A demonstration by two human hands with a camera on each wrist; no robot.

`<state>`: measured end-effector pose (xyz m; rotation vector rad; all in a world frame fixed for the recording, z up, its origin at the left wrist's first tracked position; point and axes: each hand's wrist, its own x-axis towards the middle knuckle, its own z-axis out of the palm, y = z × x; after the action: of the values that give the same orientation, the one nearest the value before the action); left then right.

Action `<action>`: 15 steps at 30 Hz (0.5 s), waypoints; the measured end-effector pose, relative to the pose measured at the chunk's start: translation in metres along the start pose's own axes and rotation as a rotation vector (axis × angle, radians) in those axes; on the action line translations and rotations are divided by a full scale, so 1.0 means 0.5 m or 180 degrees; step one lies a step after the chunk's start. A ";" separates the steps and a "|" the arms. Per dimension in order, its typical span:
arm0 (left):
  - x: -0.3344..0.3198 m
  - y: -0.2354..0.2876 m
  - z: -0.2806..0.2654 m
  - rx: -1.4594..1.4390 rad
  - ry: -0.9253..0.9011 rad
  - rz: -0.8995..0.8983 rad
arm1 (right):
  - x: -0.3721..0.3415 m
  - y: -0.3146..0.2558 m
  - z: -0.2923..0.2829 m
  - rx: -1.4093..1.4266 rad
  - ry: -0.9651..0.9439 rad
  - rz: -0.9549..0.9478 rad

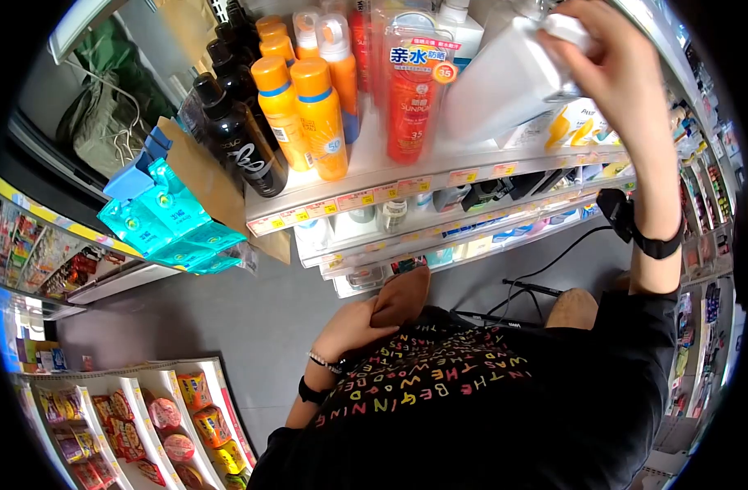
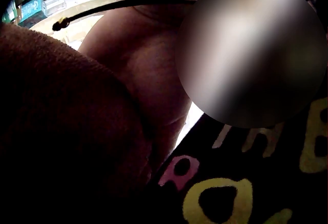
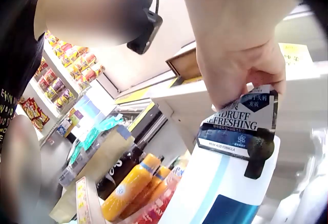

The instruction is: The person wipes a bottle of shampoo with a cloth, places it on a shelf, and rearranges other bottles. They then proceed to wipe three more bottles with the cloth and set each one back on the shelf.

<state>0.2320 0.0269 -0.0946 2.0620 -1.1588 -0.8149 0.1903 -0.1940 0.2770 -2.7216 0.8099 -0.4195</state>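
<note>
My right hand [image 1: 615, 69] grips the top of a white shampoo bottle [image 1: 492, 86], tilted over the top shelf [image 1: 349, 184]. In the right wrist view, fingers [image 3: 266, 75] pinch its upper end. A dark tag [image 3: 236, 126] there reads "DANDRUFF REFRESHING"; below it the bottle's front [image 3: 202, 183] carries a blue panel. Left of the bottle stands a red sunscreen pack [image 1: 410, 106]. Low in front of the body, my left hand [image 1: 349, 327] rests against a bent knee [image 1: 402, 296]; some of its fingertips are hidden. The left wrist view is mostly dark.
Orange sunscreen bottles [image 1: 318, 122] and black pump bottles [image 1: 235, 139] crowd the shelf's left end. Teal packets [image 1: 165, 216] hang off its corner. Lower shelves [image 1: 374, 245] hold boxes. A black cable [image 1: 553, 255] trails by the right knee. Snack racks [image 1: 153, 408] stand behind left.
</note>
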 end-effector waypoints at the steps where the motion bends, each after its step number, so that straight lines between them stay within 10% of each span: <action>1: 0.002 -0.002 0.002 0.0002 -0.0014 -0.0003 | -0.017 0.027 -0.014 -0.0134 0.0154 -0.0920; 6: 0.001 -0.007 0.005 -0.0017 -0.0030 0.0113 | 0.006 0.261 -0.059 -0.0975 0.1881 -0.2604; 10: -0.003 -0.025 0.019 -0.0060 0.0052 0.0208 | -0.066 0.200 0.009 0.0599 0.0573 -0.2689; 15: -0.009 0.000 0.019 -0.0026 0.0171 0.0504 | -0.165 0.168 0.144 0.0320 -0.0534 -0.1649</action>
<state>0.2229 0.0288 -0.0996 1.9451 -1.2684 -0.6831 0.1086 -0.2028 0.1663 -2.7968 0.0296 -0.3136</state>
